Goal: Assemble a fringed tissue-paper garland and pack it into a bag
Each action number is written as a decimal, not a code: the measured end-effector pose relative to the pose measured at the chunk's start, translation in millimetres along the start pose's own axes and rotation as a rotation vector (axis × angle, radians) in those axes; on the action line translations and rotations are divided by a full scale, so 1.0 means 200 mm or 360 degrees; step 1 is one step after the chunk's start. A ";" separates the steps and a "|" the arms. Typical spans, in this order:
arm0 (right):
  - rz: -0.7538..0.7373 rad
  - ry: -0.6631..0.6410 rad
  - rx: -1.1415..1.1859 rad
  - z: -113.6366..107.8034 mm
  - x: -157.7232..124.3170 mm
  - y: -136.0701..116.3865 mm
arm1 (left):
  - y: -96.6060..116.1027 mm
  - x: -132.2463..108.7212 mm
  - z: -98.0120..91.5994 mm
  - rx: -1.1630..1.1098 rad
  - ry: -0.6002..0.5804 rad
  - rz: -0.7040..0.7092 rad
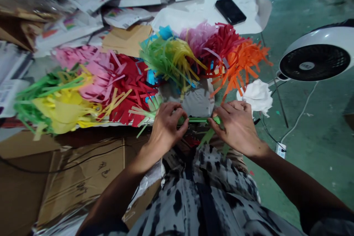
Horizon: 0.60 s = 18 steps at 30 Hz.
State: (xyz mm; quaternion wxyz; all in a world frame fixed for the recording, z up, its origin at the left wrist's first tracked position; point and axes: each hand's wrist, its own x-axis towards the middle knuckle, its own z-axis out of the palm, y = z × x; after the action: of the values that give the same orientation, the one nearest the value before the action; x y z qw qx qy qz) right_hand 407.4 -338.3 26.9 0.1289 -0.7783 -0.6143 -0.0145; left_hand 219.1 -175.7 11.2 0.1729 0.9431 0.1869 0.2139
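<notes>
Between my two hands a light green paper tassel [198, 120] is stretched sideways at the table's front edge, its middle drawn into a narrow twist. My left hand [169, 123] is closed on one end, with pale green strips fanning out to its left. The other end is pinched in my right hand [233, 125], and green strips hang below it. Behind my hands lie fringed paper tassels in green, yellow [181, 53], pink [203, 35], red [224, 40] and orange [243, 62]. More tassels, such as a yellow one [65, 108] and a red one [132, 84], spread at the left.
White packages [129, 16] are piled at the back left. A black phone [230, 10] lies on white sheeting. A fan [312, 61] stands at the right, with a crumpled white tissue [257, 97] near it. Cardboard boxes [85, 177] and a black cable sit at lower left.
</notes>
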 end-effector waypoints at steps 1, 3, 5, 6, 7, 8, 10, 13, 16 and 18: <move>-0.0035 0.0074 0.0028 0.01 -0.01 0.00 | 0.00 0.00 0.01 0.0018 0.0024 0.0050; -0.0160 0.0243 0.0095 0.04 -0.02 -0.01 | 0.00 0.01 0.02 0.0036 0.0109 0.0213; -0.0303 0.0382 0.0129 0.07 -0.04 -0.01 | -0.01 0.01 0.04 0.0044 0.0177 0.0393; -0.0349 0.0425 0.0121 0.09 -0.05 -0.02 | -0.01 0.00 0.05 0.0054 0.0183 0.0458; -0.0378 0.0455 0.0100 0.10 -0.06 -0.01 | -0.02 0.00 0.06 0.0071 0.0170 0.0495; -0.0399 0.0485 0.0070 0.12 -0.07 -0.01 | -0.02 -0.01 0.07 0.0093 0.0152 0.0515; -0.0433 0.0543 -0.0007 0.13 -0.11 0.02 | -0.05 -0.03 0.05 0.0144 0.0091 0.0547; -0.0447 0.0558 -0.0122 0.12 -0.16 0.07 | -0.12 -0.07 -0.01 0.0233 -0.0010 0.0589; -0.0435 0.0540 -0.0140 0.10 -0.20 0.09 | -0.19 -0.09 -0.11 0.0384 0.0054 0.0494; -0.0437 0.0554 -0.0102 0.09 -0.20 0.08 | -0.20 -0.09 -0.15 0.0485 0.0162 0.0350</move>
State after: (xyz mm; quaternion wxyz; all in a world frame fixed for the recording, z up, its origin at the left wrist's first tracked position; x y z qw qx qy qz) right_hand 410.6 -376.2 -0.9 0.2051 -0.6769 -0.6822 -0.1855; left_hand 179.9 -141.1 14.2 -0.0060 0.9611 0.1214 0.2481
